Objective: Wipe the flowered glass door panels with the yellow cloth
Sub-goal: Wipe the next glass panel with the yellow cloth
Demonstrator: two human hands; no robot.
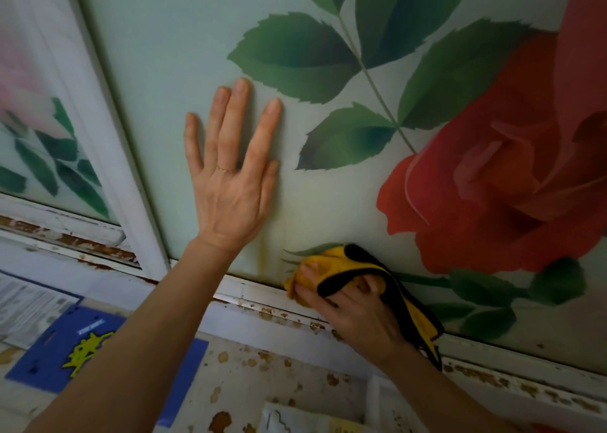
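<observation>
A frosted glass door panel [184,54] printed with a big red rose and green leaves fills most of the view. My left hand [230,176] lies flat on the glass, fingers spread, holding nothing. My right hand [358,314] grips a bunched yellow cloth [331,265] with black edging and presses it against the bottom edge of this panel, just left of the rose stem. A brownish drip stain [262,252] runs down the glass between my two hands. A second flowered panel [39,156] stands at the left behind a white frame.
The white frame [131,183] divides the two panels. The bottom rail [269,301] has chipped paint and rust spots. Below lie a blue card with a yellow shape [95,344], printed papers [26,311] and a speckled, stained surface [272,376].
</observation>
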